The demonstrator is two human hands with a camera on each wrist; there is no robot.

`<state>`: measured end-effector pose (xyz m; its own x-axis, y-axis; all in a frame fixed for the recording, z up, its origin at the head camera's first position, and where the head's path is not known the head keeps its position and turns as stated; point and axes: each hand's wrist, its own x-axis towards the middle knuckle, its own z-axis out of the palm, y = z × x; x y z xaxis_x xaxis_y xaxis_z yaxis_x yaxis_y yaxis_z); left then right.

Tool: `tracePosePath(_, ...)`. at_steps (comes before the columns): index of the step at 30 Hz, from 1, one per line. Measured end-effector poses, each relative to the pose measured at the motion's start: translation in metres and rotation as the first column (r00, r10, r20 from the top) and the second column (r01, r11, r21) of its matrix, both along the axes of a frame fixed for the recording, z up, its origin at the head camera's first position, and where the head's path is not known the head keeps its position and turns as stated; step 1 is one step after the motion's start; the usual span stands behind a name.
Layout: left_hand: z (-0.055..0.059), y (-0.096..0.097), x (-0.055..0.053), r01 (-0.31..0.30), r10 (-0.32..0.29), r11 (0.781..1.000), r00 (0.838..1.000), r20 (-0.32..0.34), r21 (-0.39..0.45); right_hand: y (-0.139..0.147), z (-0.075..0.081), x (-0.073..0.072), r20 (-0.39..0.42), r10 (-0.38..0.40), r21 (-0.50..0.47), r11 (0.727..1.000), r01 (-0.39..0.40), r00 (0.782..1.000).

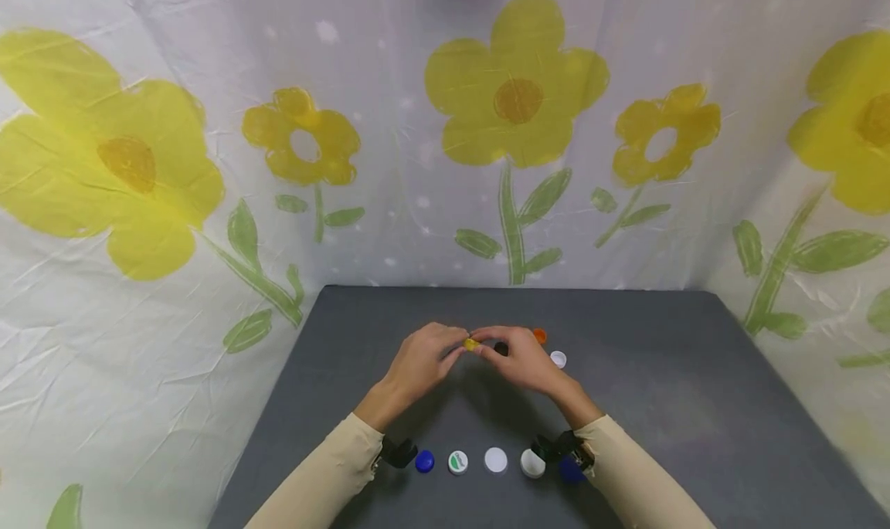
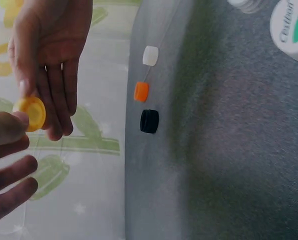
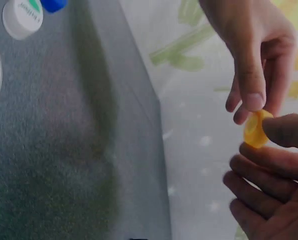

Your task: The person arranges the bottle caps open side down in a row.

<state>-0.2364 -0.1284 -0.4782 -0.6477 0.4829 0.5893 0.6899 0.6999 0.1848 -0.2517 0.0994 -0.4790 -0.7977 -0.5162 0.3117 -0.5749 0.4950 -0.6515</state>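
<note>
We find the yellow cap [image 1: 471,344] directly between left hand [image 1: 421,358] and right hand [image 1: 523,358] — both pinching it, neither nearer.

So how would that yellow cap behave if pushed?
Pinched between left hand and right hand, the yellow cap looks undented, so probably stiff. Being small, it's likely light. Its round edge could roll if stood upright.

Left arm [image 1: 320,475] and right arm [image 1: 647,475] angled forward and inward, left hand [image 1: 417,361] and right hand [image 1: 523,361] close together, both pinching, right hand's spare fingers [image 3: 249,194] loosely extended.
</note>
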Motion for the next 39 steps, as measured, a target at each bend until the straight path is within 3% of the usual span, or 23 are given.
tracePosePath(5, -0.002, -0.003, 0.006, 0.022, -0.022, 0.999, 1.000, 0.007, 0.036, 0.001, 0.000, 0.005, 0.135, 0.061, -0.047, 0.997, -0.055, 0.989)
tracePosePath(7, -0.004, -0.003, 0.008, 0.006, -0.010, 0.997, 0.998, 0.058, 0.073, 0.000, -0.002, 0.006, 0.122, 0.057, -0.055, 0.997, -0.050, 0.991)
tracePosePath(10, -0.006, -0.005, 0.012, -0.010, -0.026, 0.982, 0.982, 0.187, 0.188, -0.001, -0.006, 0.007, -0.002, 0.031, -0.043, 0.999, -0.031, 1.000)
tracePosePath(12, -0.007, -0.006, 0.015, -0.033, -0.047, 0.962, 0.958, 0.285, 0.269, -0.002, -0.007, 0.008, -0.107, 0.011, -0.032, 0.999, -0.014, 0.994)
tracePosePath(14, -0.008, -0.008, 0.017, -0.070, -0.068, 0.939, 0.922, 0.382, 0.337, -0.003, -0.008, 0.009, -0.211, 0.008, -0.032, 0.999, -0.015, 0.977)
tracePosePath(18, -0.004, -0.012, 0.019, -0.168, -0.099, 0.894, 0.830, 0.549, 0.415, -0.006, -0.007, 0.011, -0.338, 0.038, -0.044, 0.997, -0.056, 0.940)
tracePosePath(22, -0.002, -0.014, 0.019, -0.206, -0.155, 0.865, 0.758, 0.634, 0.458, -0.010, -0.006, 0.014, -0.420, 0.075, -0.049, 0.993, -0.106, 0.904)
tracePosePath(24, -0.002, -0.015, 0.019, -0.211, -0.164, 0.863, 0.743, 0.649, 0.460, -0.013, -0.005, 0.015, -0.451, 0.088, -0.051, 0.991, -0.124, 0.888)
tracePosePath(26, -0.001, -0.015, 0.020, -0.214, -0.163, 0.863, 0.739, 0.653, 0.458, -0.015, -0.005, 0.015, -0.472, 0.096, -0.051, 0.989, -0.136, 0.876)
tracePosePath(27, -0.002, -0.016, 0.020, -0.211, -0.159, 0.865, 0.746, 0.647, 0.455, -0.016, -0.005, 0.015, -0.483, 0.098, -0.050, 0.989, -0.139, 0.870)
tracePosePath(29, 0.000, -0.016, 0.021, -0.202, -0.126, 0.879, 0.776, 0.618, 0.433, -0.017, -0.006, 0.014, -0.494, 0.097, -0.047, 0.989, -0.138, 0.864)
tracePosePath(34, 0.005, -0.019, 0.025, -0.117, -0.084, 0.915, 0.882, 0.464, 0.387, -0.022, -0.006, 0.014, -0.467, 0.083, -0.073, 0.989, -0.132, 0.880)
tracePosePath(36, 0.007, -0.021, 0.027, -0.080, -0.086, 0.928, 0.905, 0.418, 0.364, -0.024, -0.005, 0.015, -0.447, 0.070, -0.086, 0.989, -0.120, 0.892)
tracePosePath(39, 0.010, -0.025, 0.030, -0.052, -0.071, 0.951, 0.921, 0.382, 0.303, -0.027, -0.005, 0.018, -0.424, 0.042, -0.082, 0.993, -0.085, 0.905)
